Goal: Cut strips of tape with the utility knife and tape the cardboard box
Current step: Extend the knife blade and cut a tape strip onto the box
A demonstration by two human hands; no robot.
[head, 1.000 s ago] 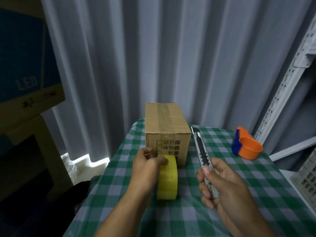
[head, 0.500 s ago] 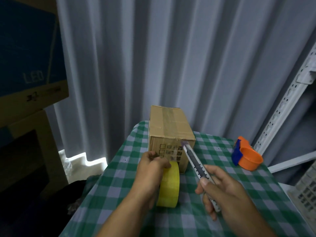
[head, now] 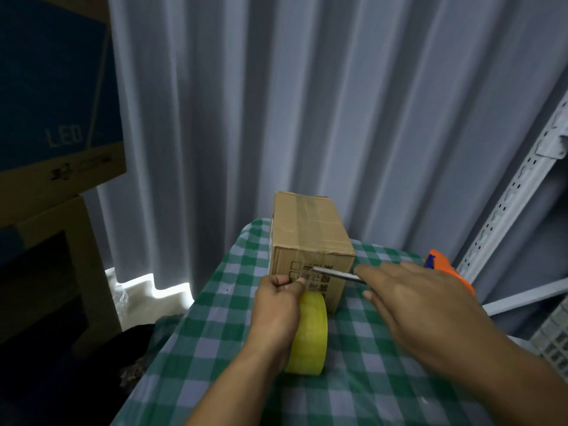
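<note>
A brown cardboard box [head: 310,229] stands at the far end of the checked table, with clear tape along its top. A yellow tape roll [head: 309,336] stands on edge just in front of the box. My left hand [head: 276,305] rests against the roll's left side, fingers pinched at its top near the tape's free end. My right hand [head: 421,305] grips the utility knife [head: 336,274], which lies nearly level. Its blade tip points left and sits in front of the box's printed face, right above my left fingertips.
An orange and blue tape dispenser [head: 445,269] lies at the table's right edge, partly behind my right hand. The green checked tablecloth [head: 362,379] covers the table. A grey curtain hangs behind; slotted metal shelving [head: 507,204] rises at right, stacked cartons [head: 55,167] at left.
My right hand swung the knife from pointing up and away to lying level, its tip moving left toward my left fingertips. My left hand stayed on the roll.
</note>
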